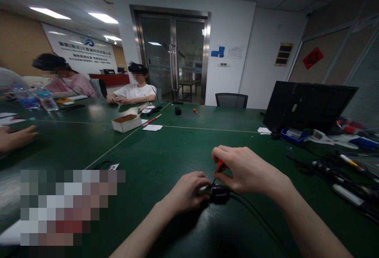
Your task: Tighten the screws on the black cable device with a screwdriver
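Observation:
My left hand point(186, 193) is closed round a small black device point(217, 192) that lies on the green table point(166, 151). A black cable runs from the device toward me on the right. My right hand point(245, 169) pinches a small screwdriver with an orange handle point(220, 166), its tip pointing down onto the top of the device. Both hands meet near the table's front middle.
A brown open box point(126, 123), paper point(152, 127), a red pen point(154, 119) and another small screwdriver point(195, 111) lie further back. A black monitor point(308, 106) and tools point(346, 179) fill the right. Two people sit at the far left; another person's hand point(16, 137) rests at the left edge.

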`<state>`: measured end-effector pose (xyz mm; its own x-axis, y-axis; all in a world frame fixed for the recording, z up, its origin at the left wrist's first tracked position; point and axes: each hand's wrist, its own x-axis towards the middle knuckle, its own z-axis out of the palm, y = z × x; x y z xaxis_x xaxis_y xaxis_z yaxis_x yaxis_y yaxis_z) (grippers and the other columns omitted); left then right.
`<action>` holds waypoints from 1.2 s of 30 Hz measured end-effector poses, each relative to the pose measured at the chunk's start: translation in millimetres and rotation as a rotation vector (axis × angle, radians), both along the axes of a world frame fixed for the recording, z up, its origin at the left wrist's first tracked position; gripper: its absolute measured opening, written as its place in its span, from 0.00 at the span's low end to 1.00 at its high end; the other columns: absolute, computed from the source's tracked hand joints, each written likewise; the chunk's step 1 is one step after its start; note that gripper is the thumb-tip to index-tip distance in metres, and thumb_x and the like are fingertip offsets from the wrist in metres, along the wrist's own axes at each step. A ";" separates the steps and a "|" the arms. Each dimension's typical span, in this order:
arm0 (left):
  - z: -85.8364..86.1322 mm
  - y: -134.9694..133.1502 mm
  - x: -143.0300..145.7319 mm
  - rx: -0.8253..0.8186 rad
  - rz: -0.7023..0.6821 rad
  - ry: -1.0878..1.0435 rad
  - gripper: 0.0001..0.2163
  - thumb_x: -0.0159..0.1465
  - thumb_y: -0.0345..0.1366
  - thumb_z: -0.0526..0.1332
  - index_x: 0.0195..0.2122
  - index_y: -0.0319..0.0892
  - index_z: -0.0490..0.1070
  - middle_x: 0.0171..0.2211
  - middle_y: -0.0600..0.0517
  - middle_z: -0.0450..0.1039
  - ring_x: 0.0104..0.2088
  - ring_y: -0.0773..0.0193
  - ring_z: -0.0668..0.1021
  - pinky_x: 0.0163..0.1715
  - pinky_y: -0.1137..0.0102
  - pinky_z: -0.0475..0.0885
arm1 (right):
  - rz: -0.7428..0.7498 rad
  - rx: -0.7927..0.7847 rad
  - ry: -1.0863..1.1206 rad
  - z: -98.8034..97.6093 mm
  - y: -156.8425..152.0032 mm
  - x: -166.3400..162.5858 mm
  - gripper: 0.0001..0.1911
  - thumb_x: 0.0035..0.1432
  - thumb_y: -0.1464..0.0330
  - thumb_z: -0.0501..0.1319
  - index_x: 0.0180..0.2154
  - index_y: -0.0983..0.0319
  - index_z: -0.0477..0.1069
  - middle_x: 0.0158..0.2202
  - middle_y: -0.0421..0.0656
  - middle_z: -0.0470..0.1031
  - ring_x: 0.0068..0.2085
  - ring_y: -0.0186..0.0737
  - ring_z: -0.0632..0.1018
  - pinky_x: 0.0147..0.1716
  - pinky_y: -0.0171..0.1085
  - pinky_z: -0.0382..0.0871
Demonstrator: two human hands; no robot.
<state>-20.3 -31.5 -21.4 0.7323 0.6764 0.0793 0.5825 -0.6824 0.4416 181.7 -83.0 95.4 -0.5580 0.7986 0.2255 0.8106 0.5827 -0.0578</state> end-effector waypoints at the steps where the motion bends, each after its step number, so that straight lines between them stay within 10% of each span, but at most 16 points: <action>1: -0.1 -0.1 0.1 0.000 0.001 0.000 0.13 0.61 0.31 0.66 0.47 0.45 0.80 0.46 0.48 0.77 0.46 0.55 0.78 0.45 0.67 0.71 | 0.007 -0.009 0.010 -0.3 -0.8 0.6 0.09 0.60 0.69 0.66 0.41 0.61 0.68 0.39 0.40 0.77 0.31 0.35 0.73 0.27 0.35 0.52; 12: 1.9 -2.0 0.3 0.014 -0.012 -0.006 0.12 0.61 0.30 0.66 0.47 0.46 0.79 0.48 0.48 0.77 0.48 0.54 0.78 0.47 0.67 0.71 | -0.128 0.056 -0.099 -0.5 8.2 -4.6 0.15 0.64 0.58 0.66 0.33 0.60 0.69 0.29 0.40 0.76 0.28 0.37 0.73 0.26 0.36 0.46; 20: 0.5 -0.5 0.5 0.001 -0.001 0.014 0.11 0.61 0.31 0.67 0.45 0.45 0.80 0.46 0.49 0.77 0.46 0.55 0.78 0.47 0.67 0.71 | -0.002 -0.025 0.047 -1.2 4.0 0.7 0.12 0.58 0.73 0.66 0.41 0.61 0.66 0.36 0.40 0.76 0.30 0.35 0.73 0.27 0.34 0.54; 29: 1.1 -0.2 -0.4 0.000 -0.007 0.016 0.13 0.62 0.31 0.66 0.48 0.45 0.79 0.48 0.48 0.77 0.48 0.54 0.78 0.48 0.65 0.72 | -0.216 0.129 -0.170 0.1 8.1 -9.0 0.19 0.67 0.53 0.62 0.34 0.62 0.71 0.29 0.46 0.78 0.29 0.45 0.79 0.25 0.38 0.47; 36: 1.4 0.0 -0.1 -0.005 -0.009 0.022 0.12 0.62 0.31 0.65 0.47 0.44 0.79 0.47 0.47 0.76 0.47 0.54 0.78 0.46 0.67 0.72 | 0.005 0.061 0.022 -3.8 6.1 -6.0 0.11 0.58 0.71 0.65 0.43 0.62 0.68 0.39 0.43 0.75 0.33 0.37 0.74 0.27 0.35 0.54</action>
<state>-20.4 -31.6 -19.9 0.7398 0.6702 0.0595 0.5859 -0.6852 0.4326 175.7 -76.9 91.6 -0.5561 0.7804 0.2858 0.8069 0.5894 -0.0395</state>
